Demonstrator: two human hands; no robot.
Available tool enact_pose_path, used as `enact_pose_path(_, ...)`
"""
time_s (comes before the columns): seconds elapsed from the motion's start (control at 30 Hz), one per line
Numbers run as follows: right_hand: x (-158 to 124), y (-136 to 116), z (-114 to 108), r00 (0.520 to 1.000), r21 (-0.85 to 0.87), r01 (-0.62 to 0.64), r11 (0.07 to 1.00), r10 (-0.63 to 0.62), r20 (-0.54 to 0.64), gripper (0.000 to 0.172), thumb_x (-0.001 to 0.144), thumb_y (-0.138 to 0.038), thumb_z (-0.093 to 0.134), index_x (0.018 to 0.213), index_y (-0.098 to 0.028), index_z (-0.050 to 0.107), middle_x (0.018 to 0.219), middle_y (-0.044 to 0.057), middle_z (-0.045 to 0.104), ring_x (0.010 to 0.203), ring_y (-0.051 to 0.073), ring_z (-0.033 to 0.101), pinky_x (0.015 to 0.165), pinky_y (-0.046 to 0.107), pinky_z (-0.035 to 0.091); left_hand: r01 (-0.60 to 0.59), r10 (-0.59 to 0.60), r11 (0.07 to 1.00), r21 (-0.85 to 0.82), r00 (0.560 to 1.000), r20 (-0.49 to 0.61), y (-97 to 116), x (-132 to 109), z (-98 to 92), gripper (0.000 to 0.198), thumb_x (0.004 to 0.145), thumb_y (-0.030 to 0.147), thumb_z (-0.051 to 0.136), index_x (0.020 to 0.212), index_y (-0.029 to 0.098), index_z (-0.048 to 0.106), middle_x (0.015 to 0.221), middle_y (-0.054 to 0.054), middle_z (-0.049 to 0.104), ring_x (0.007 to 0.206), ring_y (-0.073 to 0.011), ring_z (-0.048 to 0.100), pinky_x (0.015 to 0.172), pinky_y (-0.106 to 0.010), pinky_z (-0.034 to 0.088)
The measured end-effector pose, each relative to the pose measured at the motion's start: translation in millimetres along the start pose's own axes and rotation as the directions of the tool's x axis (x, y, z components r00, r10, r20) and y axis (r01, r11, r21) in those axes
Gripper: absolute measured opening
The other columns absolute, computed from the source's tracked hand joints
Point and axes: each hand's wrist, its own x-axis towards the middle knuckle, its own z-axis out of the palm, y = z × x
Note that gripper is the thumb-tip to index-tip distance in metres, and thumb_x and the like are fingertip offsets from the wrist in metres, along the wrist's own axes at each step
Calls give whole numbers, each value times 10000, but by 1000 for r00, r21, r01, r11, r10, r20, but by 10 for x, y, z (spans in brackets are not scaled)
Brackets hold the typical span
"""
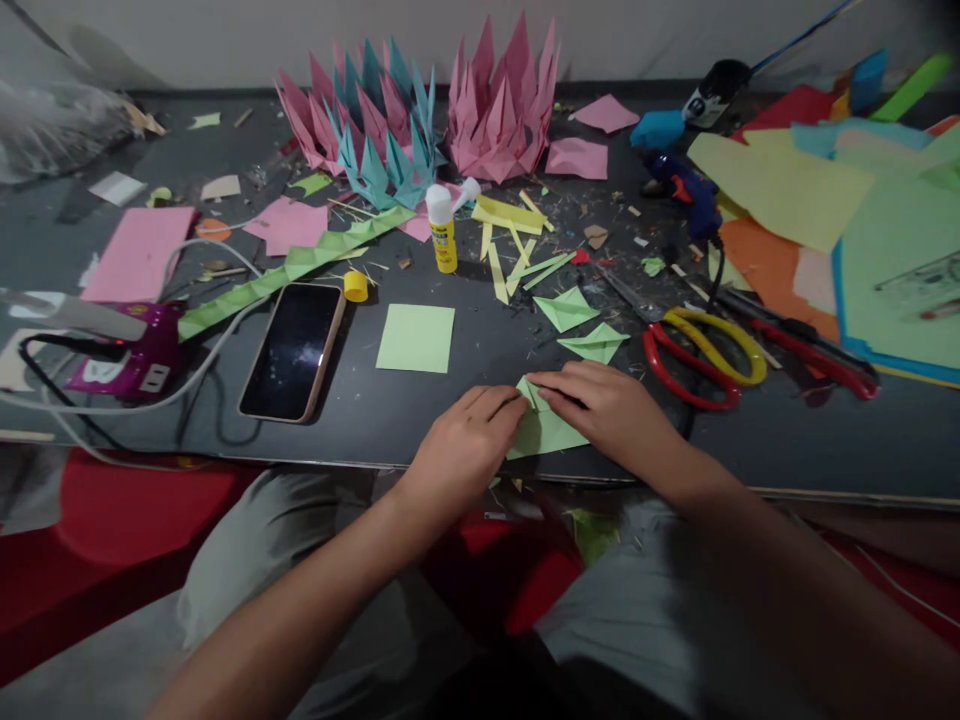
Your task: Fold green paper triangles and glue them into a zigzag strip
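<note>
Near the table's front edge lies a light green sheet of paper point(546, 432), its far corners folded inward to a point. My left hand point(471, 432) has its fingers pressed together on the paper's left fold. From the other side, my right hand point(611, 405) pinches and presses the same paper near its tip. Just beyond are two folded green paper pieces point(596, 343), pointed in shape. A flat green paper square point(415, 338) rests to the left of my hands.
A phone point(292, 352) and a purple power socket point(131, 350) with cables lie left. An uncapped glue stick point(442, 230) stands mid-table. Scissors point(697, 355), pliers point(817, 350) and a glue gun point(682, 195) lie right. Pink and blue folded-paper crowns point(499, 110) stand behind.
</note>
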Motion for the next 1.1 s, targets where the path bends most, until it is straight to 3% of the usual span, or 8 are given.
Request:
enact_pose_path(0.33,3,-28,2,1000,-13,0,1000,0,-21,284,904,-314,425,1028,-166,634,843,55,660,795,175,584,739,290,441,-95,98,984,150,995,-15,-6,55,-3,163,866,112,455,933,82,600,931,-88,643,822,-176,583,753,-303,516)
enact_pose_path(0.53,-2,-25,-7,1000,-48,23,999,-23,-3,296,911,-302,411,1071,-163,617,863,54,653,813,171,579,755,288,436,-129,123,982,139,991,45,-20,73,-27,172,872,118,453,950,77,600,938,-96,641,870,-189,583,768,-313,512)
enact_pose_path(0.7,-14,-32,-12,998,-153,60,986,-55,32,322,923,-294,379,1126,-187,604,769,42,608,746,164,554,705,278,422,-148,139,976,157,988,66,-22,85,-46,185,879,121,440,961,67,597,944,-105,636,871,-193,576,778,-320,513)
enact_pose_path(1.1,-13,-45,-21,999,-164,39,986,-36,25,318,925,-306,373,1105,-208,616,745,34,584,732,158,538,677,268,395,-174,161,978,112,980,114,-1,95,-63,182,877,120,446,968,59,592,976,-111,626,943,-199,559,850,-326,496)
